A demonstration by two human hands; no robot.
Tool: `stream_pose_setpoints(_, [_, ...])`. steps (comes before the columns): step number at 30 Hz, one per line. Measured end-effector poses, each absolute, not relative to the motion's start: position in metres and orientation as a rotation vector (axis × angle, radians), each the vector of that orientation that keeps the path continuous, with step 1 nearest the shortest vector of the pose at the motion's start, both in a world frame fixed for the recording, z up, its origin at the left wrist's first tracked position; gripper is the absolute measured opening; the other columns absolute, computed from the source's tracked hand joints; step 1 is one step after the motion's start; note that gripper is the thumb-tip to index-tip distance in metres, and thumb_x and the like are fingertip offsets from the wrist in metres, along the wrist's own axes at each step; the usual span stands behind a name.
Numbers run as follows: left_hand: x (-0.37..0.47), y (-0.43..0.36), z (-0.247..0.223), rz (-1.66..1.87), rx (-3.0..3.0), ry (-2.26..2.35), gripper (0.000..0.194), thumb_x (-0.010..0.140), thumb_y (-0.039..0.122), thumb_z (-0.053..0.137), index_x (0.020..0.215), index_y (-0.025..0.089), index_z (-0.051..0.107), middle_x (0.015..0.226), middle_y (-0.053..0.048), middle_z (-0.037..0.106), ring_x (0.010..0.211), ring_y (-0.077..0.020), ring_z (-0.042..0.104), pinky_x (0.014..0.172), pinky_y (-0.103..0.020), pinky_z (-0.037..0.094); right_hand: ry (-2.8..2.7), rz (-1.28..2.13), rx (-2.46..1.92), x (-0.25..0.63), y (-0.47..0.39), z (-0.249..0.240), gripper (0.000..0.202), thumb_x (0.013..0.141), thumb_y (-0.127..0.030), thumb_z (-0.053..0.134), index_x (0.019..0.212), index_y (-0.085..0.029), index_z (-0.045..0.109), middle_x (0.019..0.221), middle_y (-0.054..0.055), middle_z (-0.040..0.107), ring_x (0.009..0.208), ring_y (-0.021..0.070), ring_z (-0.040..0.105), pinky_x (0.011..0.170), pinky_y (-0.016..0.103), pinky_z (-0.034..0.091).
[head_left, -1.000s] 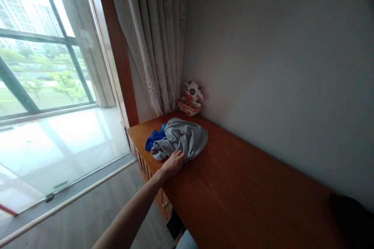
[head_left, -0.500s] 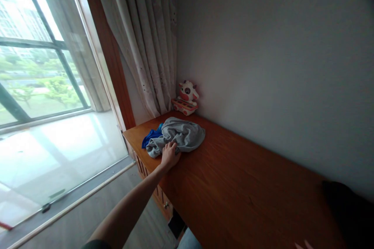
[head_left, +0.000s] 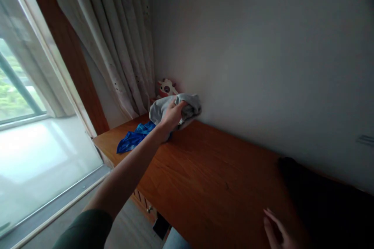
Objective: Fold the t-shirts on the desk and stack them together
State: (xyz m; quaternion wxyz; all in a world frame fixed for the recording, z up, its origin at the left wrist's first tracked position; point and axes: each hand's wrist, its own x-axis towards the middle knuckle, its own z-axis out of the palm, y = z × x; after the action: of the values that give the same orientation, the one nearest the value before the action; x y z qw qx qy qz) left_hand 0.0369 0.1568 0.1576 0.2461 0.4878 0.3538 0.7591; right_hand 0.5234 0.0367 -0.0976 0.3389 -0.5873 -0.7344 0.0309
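My left hand (head_left: 173, 116) grips a bunched grey cloth (head_left: 159, 108) above the far end of the wooden tabletop (head_left: 204, 163). Some of its fingers are hidden in the folds. Under and left of that arm, a crumpled blue cloth (head_left: 131, 140) lies on the wood. My right hand (head_left: 276, 229) shows at the bottom edge, near the black item at the right, with thumb and finger apart and nothing visible between them.
A cow-shaped toy (head_left: 167, 87) stands in the far corner, partly behind the grey cloth. Curtains (head_left: 117, 46) hang beside the window. A black item (head_left: 327, 202) lies at the right, against the wall (head_left: 248, 66).
My left hand has lifted the grey cloth off the tabletop, uncovering more of the blue cloth. More of my right hand shows. The view has turned to the right.
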Motion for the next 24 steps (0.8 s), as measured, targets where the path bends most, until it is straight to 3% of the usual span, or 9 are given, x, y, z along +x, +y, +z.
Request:
stream_pose_setpoints(2, [0.079, 0.139, 0.145, 1.817, 1.476, 0.881, 0.034, 0.083, 0.041, 0.078, 0.104, 0.017, 0.068, 0.090, -0.005, 0.070, 0.086, -0.0235, 0.071, 0.077, -0.038, 0.059, -1.883, 0.055, -1.610, 0.515, 0.029, -0.090, 0.058, 0.090, -0.068, 0.050, 0.115, -0.020, 0.072, 0.104, 0.014, 0.079, 0.091, 0.0340, 0.076, 0.080, 0.048, 0.061])
stream_pose_setpoints(5, [0.131, 0.109, 0.108, 1.182, 1.764, 0.665, 0.053, 0.089, 0.052, 0.070, 0.134, 0.025, 0.060, 0.120, -0.010, 0.072, 0.109, -0.0278, 0.069, 0.088, -0.043, 0.059, -1.856, 0.017, -1.615, 0.504, 0.021, -0.083, 0.063, 0.090, -0.068, 0.053, 0.124, -0.017, 0.064, 0.118, 0.017, 0.075, 0.106, 0.0352, 0.073, 0.091, 0.051, 0.057])
stream_pose_setpoints(7, [0.152, 0.097, 0.079, 0.977, 1.830, 0.628, 0.059, 0.089, 0.054, 0.068, 0.141, 0.028, 0.055, 0.135, -0.010, 0.067, 0.122, -0.0284, 0.065, 0.094, -0.043, 0.057, -1.828, 0.010, -1.585, 0.499, 0.017, -0.082, 0.066, 0.090, -0.068, 0.053, 0.130, -0.016, 0.059, 0.125, 0.018, 0.072, 0.113, 0.0341, 0.070, 0.096, 0.049, 0.055])
stream_pose_setpoints(10, [0.157, 0.093, 0.035, 0.962, 1.875, 0.799, 0.041, 0.095, 0.056, 0.056, 0.121, 0.026, 0.067, 0.128, -0.008, 0.070, 0.117, -0.0259, 0.067, 0.095, -0.040, 0.056, -1.788, 0.028, -1.593, 0.492, 0.013, -0.080, 0.070, 0.091, -0.069, 0.054, 0.138, -0.016, 0.053, 0.131, 0.019, 0.069, 0.118, 0.0331, 0.068, 0.098, 0.047, 0.055])
stream_pose_setpoints(12, [0.144, 0.097, 0.009, 1.074, 1.960, 1.092, 0.040, 0.097, 0.056, 0.050, 0.108, 0.024, 0.070, 0.121, -0.009, 0.072, 0.113, -0.0262, 0.068, 0.098, -0.041, 0.054, -1.802, 0.032, -1.588, 0.489, 0.011, -0.078, 0.070, 0.092, -0.067, 0.055, 0.140, -0.017, 0.050, 0.133, 0.019, 0.067, 0.121, 0.0335, 0.066, 0.100, 0.049, 0.055])
stream_pose_setpoints(14, [0.126, 0.102, -0.011, 1.149, 2.067, 1.565, 0.045, 0.092, 0.058, 0.056, 0.115, 0.022, 0.068, 0.130, -0.013, 0.067, 0.124, -0.0323, 0.061, 0.108, -0.050, 0.046, -1.846, 0.010, -1.530, 0.485, 0.009, -0.075, 0.071, 0.091, -0.064, 0.058, 0.144, -0.017, 0.047, 0.137, 0.019, 0.065, 0.123, 0.0340, 0.064, 0.101, 0.051, 0.054])
stream_pose_setpoints(17, [0.109, 0.105, -0.033, 0.946, 2.063, 2.159, 0.069, 0.085, 0.066, 0.061, 0.134, 0.018, 0.058, 0.144, -0.020, 0.058, 0.137, -0.0422, 0.048, 0.116, -0.065, 0.029, -1.941, -0.010, -1.390, 0.479, 0.007, -0.071, 0.072, 0.091, -0.057, 0.064, 0.149, -0.021, 0.042, 0.144, 0.016, 0.059, 0.131, 0.0339, 0.059, 0.107, 0.051, 0.052])
stream_pose_setpoints(21, [0.131, 0.096, -0.049, 0.740, 2.270, 2.072, 0.067, 0.089, 0.060, 0.056, 0.140, 0.018, 0.054, 0.139, -0.019, 0.063, 0.135, -0.0379, 0.053, 0.120, -0.060, 0.025, -2.022, 0.037, -1.323, 0.469, 0.015, -0.071, 0.072, 0.091, -0.050, 0.064, 0.153, -0.025, 0.037, 0.152, 0.014, 0.052, 0.138, 0.0331, 0.052, 0.111, 0.052, 0.048])
stream_pose_setpoints(24, [0.160, 0.091, -0.050, 0.773, 2.375, 1.818, 0.058, 0.089, 0.045, 0.057, 0.141, 0.019, 0.055, 0.134, -0.016, 0.067, 0.129, -0.0340, 0.059, 0.121, -0.055, 0.028, -2.013, 0.070, -1.334, 0.454, 0.032, -0.073, 0.091, 0.085, -0.055, 0.070, 0.157, -0.020, 0.027, 0.155, 0.020, 0.046, 0.141, 0.0364, 0.048, 0.112, 0.055, 0.046])
